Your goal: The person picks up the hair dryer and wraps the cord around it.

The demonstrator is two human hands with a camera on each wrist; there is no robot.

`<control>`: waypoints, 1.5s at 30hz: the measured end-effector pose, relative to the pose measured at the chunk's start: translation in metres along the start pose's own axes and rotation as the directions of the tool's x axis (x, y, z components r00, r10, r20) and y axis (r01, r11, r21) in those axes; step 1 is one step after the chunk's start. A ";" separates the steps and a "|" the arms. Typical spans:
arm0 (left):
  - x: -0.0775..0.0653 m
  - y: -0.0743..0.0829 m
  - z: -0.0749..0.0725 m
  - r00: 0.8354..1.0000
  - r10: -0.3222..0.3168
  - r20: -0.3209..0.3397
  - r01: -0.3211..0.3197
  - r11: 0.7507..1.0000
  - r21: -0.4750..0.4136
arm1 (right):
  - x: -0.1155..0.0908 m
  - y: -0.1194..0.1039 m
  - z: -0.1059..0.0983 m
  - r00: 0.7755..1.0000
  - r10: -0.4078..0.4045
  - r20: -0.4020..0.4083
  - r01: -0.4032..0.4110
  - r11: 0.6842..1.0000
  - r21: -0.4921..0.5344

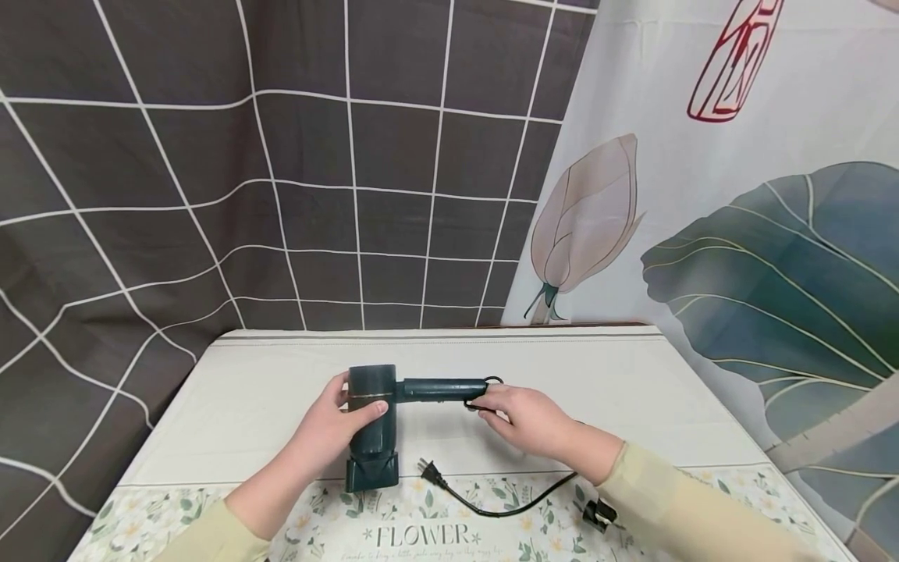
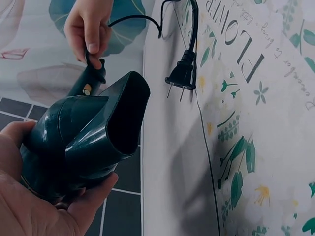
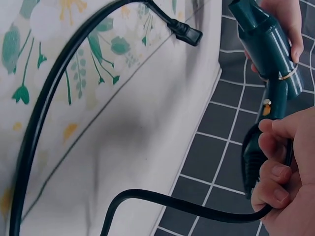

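A dark green hair dryer (image 1: 373, 437) with a flat nozzle is held above the table, its handle (image 1: 442, 389) pointing right. My left hand (image 1: 328, 425) grips the barrel, thumb across the near side. At the handle's end my right hand (image 1: 530, 421) pinches the black power cord (image 3: 197, 209). The right wrist view shows these fingers curled round the cord, close beside the handle's base. In the left wrist view the nozzle (image 2: 129, 113) opening faces the tablecloth. The cord's two-pin plug (image 1: 431, 473) lies near the cloth, below the handle.
A white tablecloth (image 1: 281, 367) with a floral border and the word FLOWER covers the table. On its right lies a small black object (image 1: 599, 513), partly behind the right forearm. Dark checked fabric (image 1: 393, 148) and a flower-printed curtain (image 1: 590, 211) hang behind.
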State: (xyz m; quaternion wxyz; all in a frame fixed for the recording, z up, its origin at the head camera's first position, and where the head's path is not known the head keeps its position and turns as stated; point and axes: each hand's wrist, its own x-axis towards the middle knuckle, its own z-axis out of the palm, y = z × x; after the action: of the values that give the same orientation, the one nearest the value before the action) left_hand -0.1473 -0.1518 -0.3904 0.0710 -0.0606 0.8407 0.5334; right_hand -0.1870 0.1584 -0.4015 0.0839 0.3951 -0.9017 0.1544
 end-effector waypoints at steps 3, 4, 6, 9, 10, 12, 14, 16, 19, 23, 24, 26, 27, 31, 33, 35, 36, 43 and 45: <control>0.001 -0.001 0.001 1.000 -0.008 0.004 0.008 1.000 0.012 | 0.001 0.001 -0.003 1.000 -0.010 -0.005 0.010 1.000 -0.010; 0.001 -0.001 0.001 1.000 -0.011 0.007 0.011 1.000 0.015 | 0.001 0.001 -0.004 1.000 -0.013 -0.009 0.013 1.000 -0.011; 0.002 -0.001 0.001 1.000 -0.015 0.012 0.014 1.000 0.021 | 0.002 0.002 -0.005 1.000 -0.018 -0.020 0.018 1.000 -0.011; 0.003 -0.002 0.001 1.000 -0.017 0.020 0.016 1.000 0.026 | 0.001 0.003 -0.006 0.999 -0.028 -0.036 0.027 1.000 -0.014; 0.003 -0.002 0.001 1.000 -0.017 0.022 0.016 0.999 0.028 | 0.001 0.004 -0.006 0.999 -0.032 -0.041 0.031 0.999 -0.015; 0.003 -0.002 0.000 1.000 -0.017 0.027 0.016 0.999 0.032 | 0.001 0.005 -0.007 0.998 -0.037 -0.057 0.036 0.999 -0.017; 0.003 -0.003 0.000 0.999 -0.015 0.032 0.014 0.999 0.039 | 0.001 0.006 -0.008 0.996 -0.042 -0.079 0.041 0.999 -0.018; 0.003 -0.003 0.000 0.999 -0.014 0.038 0.013 0.999 0.043 | 0.002 0.007 -0.010 0.994 -0.045 -0.100 0.043 0.999 -0.016; 0.003 -0.005 0.000 0.999 -0.015 0.047 0.013 0.999 0.043 | 0.002 0.009 -0.012 0.992 -0.043 -0.122 0.041 0.999 -0.017; 0.003 -0.006 0.001 0.998 -0.016 0.062 0.014 0.999 0.038 | 0.002 0.011 -0.015 0.991 -0.016 -0.133 0.015 1.000 -0.014; 0.003 -0.006 0.001 0.998 -0.016 0.066 0.014 0.999 0.039 | 0.002 0.012 -0.015 0.991 -0.008 -0.133 0.007 1.000 -0.012; 0.002 -0.007 0.001 0.997 -0.024 0.071 0.021 0.999 0.047 | 0.002 0.013 -0.015 0.991 0.001 -0.131 -0.002 1.000 -0.007; 0.002 -0.007 0.001 0.997 -0.028 0.072 0.023 0.998 0.058 | 0.003 0.014 -0.015 0.992 0.000 -0.127 -0.001 1.000 -0.004; 0.001 -0.009 0.000 0.997 -0.037 0.070 0.031 0.995 0.092 | 0.005 0.016 -0.014 0.994 -0.016 -0.111 0.020 0.999 0.030; 0.001 -0.009 0.000 0.997 -0.030 0.076 0.022 0.994 0.104 | 0.006 0.017 -0.015 0.994 -0.017 -0.105 0.023 0.998 0.052; 0.001 -0.009 0.000 0.996 -0.023 0.082 0.014 0.995 0.101 | 0.006 0.019 -0.015 0.995 -0.006 -0.101 0.013 0.997 0.071; 0.001 -0.009 0.000 0.996 -0.020 0.085 0.012 0.995 0.097 | 0.006 0.020 -0.015 0.995 0.002 -0.099 0.005 0.997 0.077; 0.000 -0.010 0.001 0.993 0.009 0.114 -0.015 0.998 0.060 | 0.007 0.026 -0.014 0.995 0.058 -0.083 -0.048 0.992 0.118; 0.000 -0.010 0.001 0.992 0.011 0.124 -0.018 0.998 0.055 | 0.007 0.027 -0.014 0.995 0.069 -0.074 -0.059 0.991 0.122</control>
State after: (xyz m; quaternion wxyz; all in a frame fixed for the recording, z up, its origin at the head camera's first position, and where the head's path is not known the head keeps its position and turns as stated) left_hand -0.1455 -0.1554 -0.4001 0.1209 -0.0191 0.8497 0.5128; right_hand -0.2112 0.1756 -0.3924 0.0904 0.3640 -0.8990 0.2260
